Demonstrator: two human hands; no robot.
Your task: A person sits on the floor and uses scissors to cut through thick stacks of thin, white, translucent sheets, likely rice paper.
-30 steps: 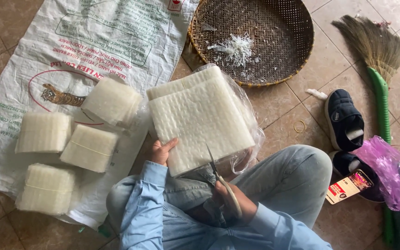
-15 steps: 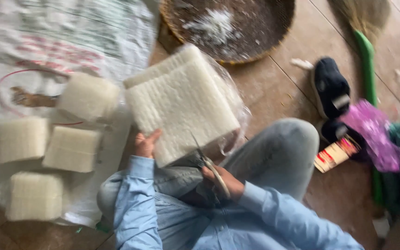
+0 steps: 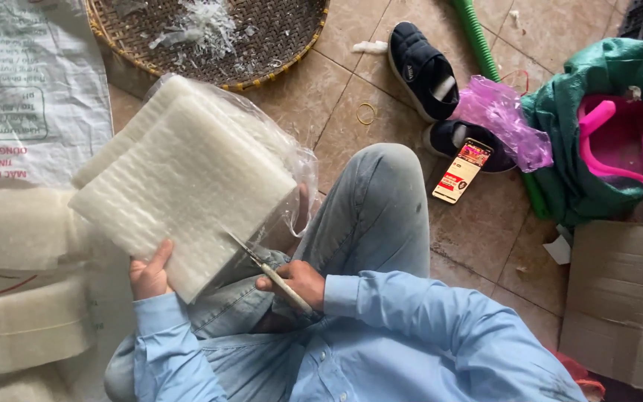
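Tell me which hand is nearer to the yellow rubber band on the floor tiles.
Right. The right hand, holding a blade, lies below the rubber band; the left hand is farther left, gripping the white block.

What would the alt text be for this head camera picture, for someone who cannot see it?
A seated person's left hand holds a large white block in clear plastic, while the right hand puts a slim blade to its edge. Smaller white blocks lie on a printed sack; a woven tray sits beyond.

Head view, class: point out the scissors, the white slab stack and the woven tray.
scissors (image 3: 266, 269), head view, on the blades beside the right hand.
white slab stack (image 3: 187, 179), head view, middle of the top slab.
woven tray (image 3: 277, 33), head view, on bare weave near the rim.
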